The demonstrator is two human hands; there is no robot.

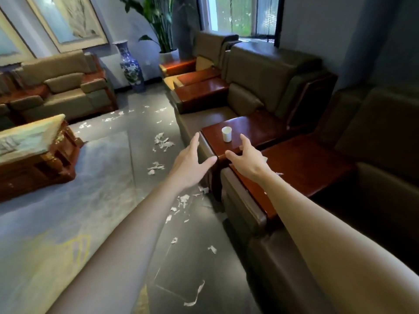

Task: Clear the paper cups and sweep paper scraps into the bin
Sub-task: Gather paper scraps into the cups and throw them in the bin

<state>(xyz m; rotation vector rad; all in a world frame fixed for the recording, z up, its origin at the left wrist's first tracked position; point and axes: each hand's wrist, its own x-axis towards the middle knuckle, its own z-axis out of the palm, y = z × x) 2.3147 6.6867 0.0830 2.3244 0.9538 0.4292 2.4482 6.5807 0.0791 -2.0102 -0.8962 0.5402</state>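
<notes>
Cup: A small white paper cup (226,134), round and slightly tapered, is seen upright with its mouth up, on the near-left part of a side table top.
Side table: A glossy red-brown wooden side table (258,128) with a flat top and rounded edges is set between two padded armchairs.
Left hand: The left hand (190,162) is held out flat with its fingers straight and its thumb spread; nothing is held. It is placed left of the table's front corner, apart from the cup.
Right hand: The right hand (247,158) is spread wide with its fingers lightly bent; nothing is held. It is placed over the table's near edge, near the cup but not touching it.
Scraps: Torn white paper scraps (162,142), thin and irregular, are strewn along the floor beside the seating; a few lie on the nearer red-brown wooden top (306,168).
Floor: The smooth dark grey tiled floor (192,257) is reflective, with fine joints visible.
Rug: A pale blue-grey patterned rug (68,189) is laid left of the scrap trail, its straight edge running alongside it.
Armchairs: Olive-brown leather armchairs (272,71), boxy with smooth cushions, are lined along the right wall.
Coffee table: A carved dark wooden coffee table with a pale top (34,141) is placed on the rug.
Open room: An unobstructed strip of floor is left between the rug edge and the armchair fronts.
</notes>
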